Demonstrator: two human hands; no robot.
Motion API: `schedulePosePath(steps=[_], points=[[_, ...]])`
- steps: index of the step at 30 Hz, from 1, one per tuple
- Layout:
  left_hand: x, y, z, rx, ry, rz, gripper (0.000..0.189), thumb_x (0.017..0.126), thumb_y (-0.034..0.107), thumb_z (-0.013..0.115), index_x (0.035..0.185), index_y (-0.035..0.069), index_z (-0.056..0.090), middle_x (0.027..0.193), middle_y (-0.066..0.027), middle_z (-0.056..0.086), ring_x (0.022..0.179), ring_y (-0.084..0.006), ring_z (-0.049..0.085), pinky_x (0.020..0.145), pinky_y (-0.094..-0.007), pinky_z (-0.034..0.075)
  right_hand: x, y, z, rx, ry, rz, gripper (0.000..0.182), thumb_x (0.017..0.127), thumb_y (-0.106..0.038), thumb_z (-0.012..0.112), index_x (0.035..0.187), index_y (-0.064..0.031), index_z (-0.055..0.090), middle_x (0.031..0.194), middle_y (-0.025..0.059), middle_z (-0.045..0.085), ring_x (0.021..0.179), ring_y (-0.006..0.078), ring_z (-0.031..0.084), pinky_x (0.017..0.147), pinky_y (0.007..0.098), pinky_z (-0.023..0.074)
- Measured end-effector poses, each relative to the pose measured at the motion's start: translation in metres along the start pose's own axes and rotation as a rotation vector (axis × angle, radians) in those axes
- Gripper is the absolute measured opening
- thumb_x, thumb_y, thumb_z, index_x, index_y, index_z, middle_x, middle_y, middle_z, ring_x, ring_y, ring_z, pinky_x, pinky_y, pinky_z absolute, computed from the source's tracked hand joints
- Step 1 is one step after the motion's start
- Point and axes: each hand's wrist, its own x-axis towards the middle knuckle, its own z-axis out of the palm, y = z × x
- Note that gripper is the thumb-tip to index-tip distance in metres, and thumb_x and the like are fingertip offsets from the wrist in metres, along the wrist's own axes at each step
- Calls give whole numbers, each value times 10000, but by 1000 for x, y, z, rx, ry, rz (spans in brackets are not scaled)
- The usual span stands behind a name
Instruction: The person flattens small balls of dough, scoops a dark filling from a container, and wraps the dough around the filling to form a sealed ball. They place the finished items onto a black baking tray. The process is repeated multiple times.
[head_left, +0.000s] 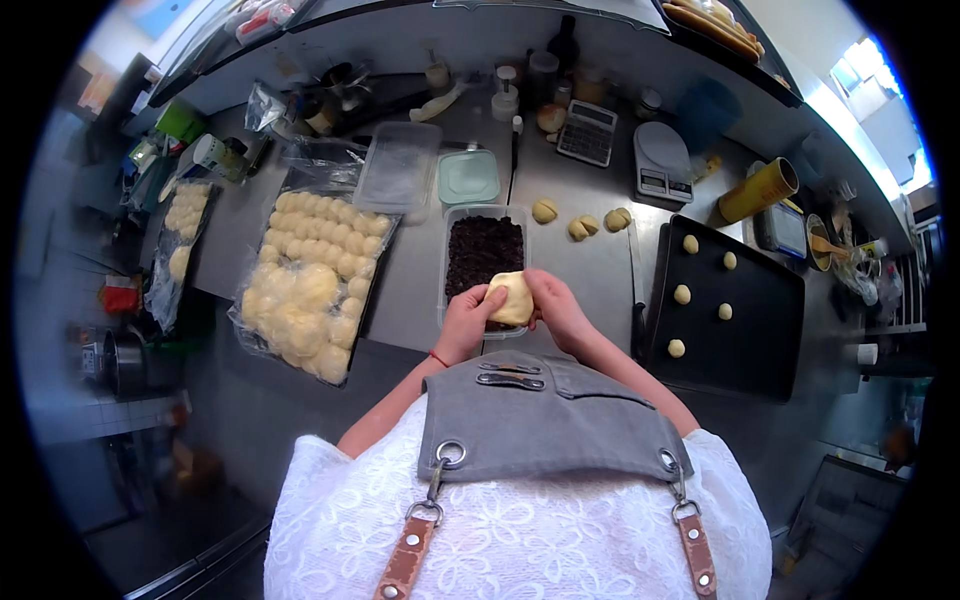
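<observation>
A flattened piece of pale dough (513, 300) is held up between my two hands. My left hand (468, 315) grips its left edge with the thumb on top, and my right hand (556, 306) has hold of its right edge. Directly below them is a clear plastic container (442, 255) with a dark, crumbly filling (486, 246); the dough and hands hide its near end. Behind it on the steel worktop lie several pale green-yellow balls, one of them a single ball (544, 211) with a split surface.
To the left, a tray of dough balls (322, 225) is partly under plastic film. On the right, a black baking tray (750, 330) carries several small dough pieces, with a knife (637, 277) beside it. Farther back are a mint-green lidded box (468, 177), a calculator (587, 133) and a kitchen scale (663, 161).
</observation>
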Motion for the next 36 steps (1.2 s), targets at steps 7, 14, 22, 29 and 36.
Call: schedulePosePath(steps=[7,14,22,29,36], points=[[13,-4,-7,85,-8,-17,357,1031,352,544,1011,21,676,864,7,656,796,-61,576,718,-247,480,1,13,-9,-340,-105,-165,219,1013,-258,584,963,-46,555,779,-2,583,646,71,537,555,236,453],[19,-17,-14,219,147,212,398,1036,363,539,824,38,629,749,13,604,675,-37,496,579,-248,422,-12,-3,11,315,-136,203,227,995,-252,617,1060,-43,556,850,22,623,723,108,599,628,276,512],[0,10,-10,-109,-38,-48,513,1043,509,409,1103,42,611,1022,-33,664,923,-100,630,793,-259,523,-7,24,-1,137,-186,13,305,981,-278,639,1139,-31,558,1026,78,641,883,122,626,707,274,532],[-12,26,-26,142,-275,-77,554,885,114,737,1365,39,472,1281,-83,607,1158,-154,599,980,-323,498,-15,19,5,-10,-164,-72,348,896,-142,742,1162,-27,550,1031,72,651,915,138,630,751,289,534],[-17,38,-38,162,-267,-223,644,827,10,752,1400,32,461,1293,-76,608,1146,-146,608,991,-321,494,-13,22,6,24,-217,-19,418,876,-80,747,1234,-12,540,1044,75,682,900,137,640,745,295,535]])
